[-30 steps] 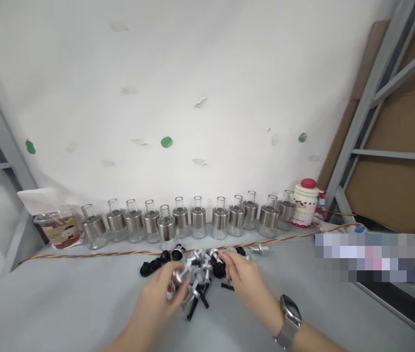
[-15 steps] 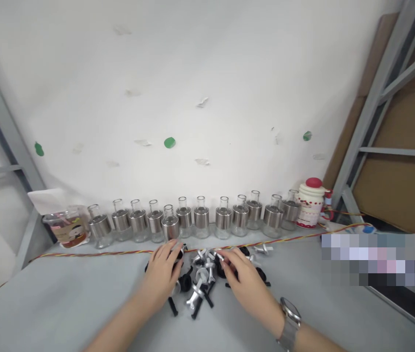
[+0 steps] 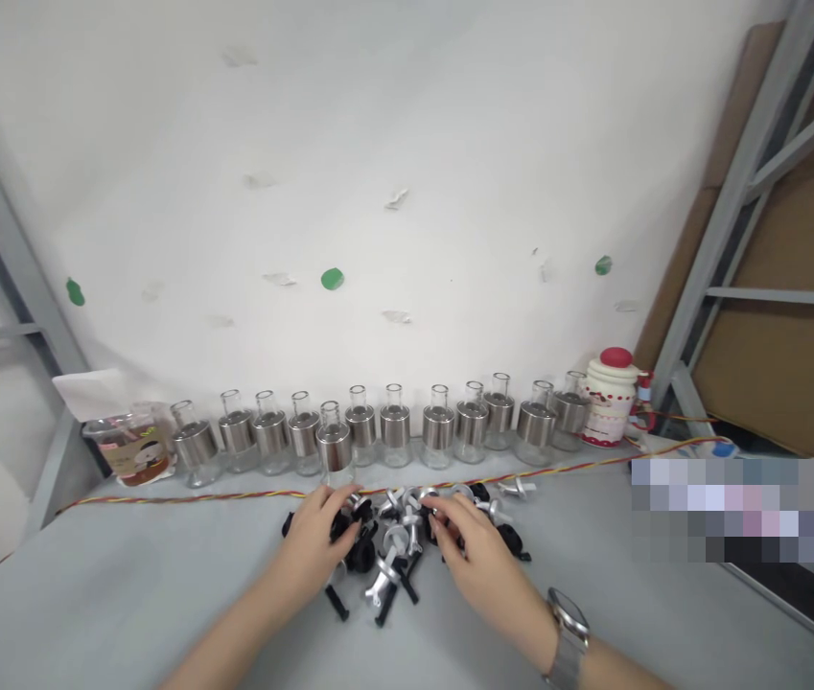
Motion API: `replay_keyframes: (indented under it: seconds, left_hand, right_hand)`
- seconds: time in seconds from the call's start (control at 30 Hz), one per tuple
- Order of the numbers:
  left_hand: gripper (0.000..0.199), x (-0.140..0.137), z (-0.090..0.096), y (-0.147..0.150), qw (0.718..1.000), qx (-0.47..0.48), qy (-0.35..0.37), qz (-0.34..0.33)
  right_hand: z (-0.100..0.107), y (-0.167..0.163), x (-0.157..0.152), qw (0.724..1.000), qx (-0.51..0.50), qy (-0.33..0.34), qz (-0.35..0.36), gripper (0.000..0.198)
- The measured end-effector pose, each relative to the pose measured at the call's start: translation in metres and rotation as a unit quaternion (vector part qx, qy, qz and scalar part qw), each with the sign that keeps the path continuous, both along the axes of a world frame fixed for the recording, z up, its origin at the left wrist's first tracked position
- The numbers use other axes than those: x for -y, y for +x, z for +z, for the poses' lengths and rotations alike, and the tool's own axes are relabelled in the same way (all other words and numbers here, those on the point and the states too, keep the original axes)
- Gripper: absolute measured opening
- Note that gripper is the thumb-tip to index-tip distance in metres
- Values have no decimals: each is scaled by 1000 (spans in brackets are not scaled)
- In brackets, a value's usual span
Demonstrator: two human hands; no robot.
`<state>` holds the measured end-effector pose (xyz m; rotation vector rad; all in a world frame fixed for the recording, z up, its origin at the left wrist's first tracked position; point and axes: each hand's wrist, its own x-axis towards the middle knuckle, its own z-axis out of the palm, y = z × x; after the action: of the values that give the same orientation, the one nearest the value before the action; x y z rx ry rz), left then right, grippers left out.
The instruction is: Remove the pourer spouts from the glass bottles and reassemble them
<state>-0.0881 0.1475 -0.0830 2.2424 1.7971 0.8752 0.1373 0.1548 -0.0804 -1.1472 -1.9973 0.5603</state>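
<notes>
A loose pile of silver pourer spouts (image 3: 386, 573) and black plastic parts (image 3: 361, 556) lies on the grey table. My left hand (image 3: 314, 541) rests over the pile's left side, thumb and fingers apart around some black pieces. At the right side, my right hand (image 3: 475, 541) curves its fingers by silver and black parts, with a gap between thumb and index finger. Its fingertips touch or nearly touch the pieces; which pieces lie under the palms is hidden. A watch (image 3: 569, 623) sits on my right wrist.
Behind the pile stands a row of glass bottles (image 3: 335, 450) with metal bands. A twisted red-yellow wire (image 3: 234, 495) crosses the table before them. A plastic cup (image 3: 137, 455) stands at left, a white jar with a red lid (image 3: 609, 402) at right. A pixelated area covers the right side.
My left hand has drawn slightly back toward me, with its black parts shifting. The right thumb and fingers have parted a little at the silver pieces. The bottles have not moved.
</notes>
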Motion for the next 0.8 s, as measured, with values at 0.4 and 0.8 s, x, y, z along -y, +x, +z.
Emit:
replay_keyframes:
  seconds: [0.4,0.8]
  left_hand:
    - [19,6,7,9,1000,-10,-15,-12]
    - [35,8,0,12,999,44,-3,31]
  right_hand:
    - [-1,-1,4,1000,-11,-8,18,25]
    - [6,-2,9,999,-5,-12,40,26]
